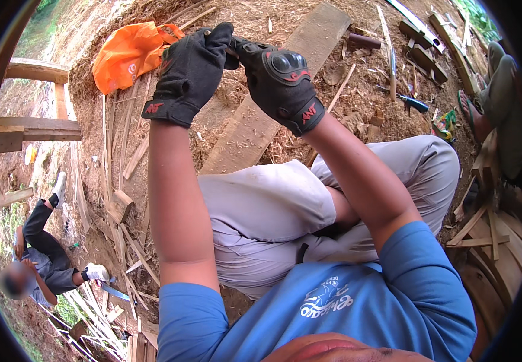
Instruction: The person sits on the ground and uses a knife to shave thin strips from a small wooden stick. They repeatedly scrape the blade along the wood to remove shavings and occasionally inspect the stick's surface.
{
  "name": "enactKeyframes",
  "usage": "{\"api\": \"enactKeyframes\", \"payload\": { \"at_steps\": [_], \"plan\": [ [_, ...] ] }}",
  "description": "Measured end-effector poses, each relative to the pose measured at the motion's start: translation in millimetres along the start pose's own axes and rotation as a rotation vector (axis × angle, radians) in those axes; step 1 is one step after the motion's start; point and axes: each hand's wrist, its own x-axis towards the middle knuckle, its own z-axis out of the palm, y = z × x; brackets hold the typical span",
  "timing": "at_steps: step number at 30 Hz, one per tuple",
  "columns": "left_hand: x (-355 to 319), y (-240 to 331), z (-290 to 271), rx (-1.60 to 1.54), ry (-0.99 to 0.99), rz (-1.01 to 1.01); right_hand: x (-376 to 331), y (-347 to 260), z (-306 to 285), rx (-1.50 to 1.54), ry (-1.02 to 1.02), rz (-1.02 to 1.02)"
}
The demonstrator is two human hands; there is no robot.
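Left hand [193, 73] and right hand [281, 77] meet, curled, by the plank's [243, 140] left edge, seemingly fitting gloves [170, 110], next needing a snug tug; hold unclear.

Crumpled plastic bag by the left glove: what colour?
Bright orange crumpled plastic bag with a pale mark; head view shows it.

Blue T-shirt [387, 301] — pale grey trousers [261, 199] — black gloves [191, 78], red markings [309, 113]

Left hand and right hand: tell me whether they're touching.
Touching. In the head view, the left hand and right hand meet at their gloved fingers, with no gap visible there.
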Motion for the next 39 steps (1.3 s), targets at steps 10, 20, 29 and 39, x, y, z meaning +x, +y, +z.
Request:
{"api": "enactKeyframes", "payload": {
  "at_steps": [10,20,29,39],
  "plan": [
    [3.7,-1.2,10.1,0.096,0.123,0.136,-8.7,-0.5,6.2,-0.026,0.028,0.051],
    [10.0,-0.9,13.4,0.02,0.026,-0.014,-19.7,10.7,7.6,-0.082,-0.023,0.115],
    [14.9,6.2,16.1,0.02,-0.039,-0.04,-42.8,31.8,24.4,-0.122,0.014,0.13],
    [19.1,-3.3,18.4,0.093,0.046,0.027,-28.1,33.5,19.5,0.002,-0.023,0.121]
  ]
}}
